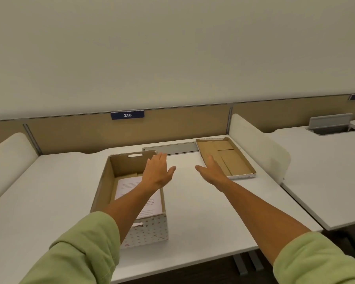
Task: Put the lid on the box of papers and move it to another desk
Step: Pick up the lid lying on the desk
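An open cardboard box (105,181) with a patterned white outside stands on the white desk (203,212), with printed papers (129,187) lying in its bottom. Its lid (230,160) lies upside down at the back right of the same desk, brown inside facing up. My left hand (157,171) hovers flat over the box's far right corner, fingers apart, holding nothing. My right hand (212,173) is stretched out flat, its fingers at the lid's near left edge, holding nothing.
A white divider panel (258,144) separates this desk from another white desk (324,171) on the right, which has an open cable hatch (334,127). A grey cable cover (172,147) sits behind the box. A beige partition with sign 216 (127,115) runs along the back.
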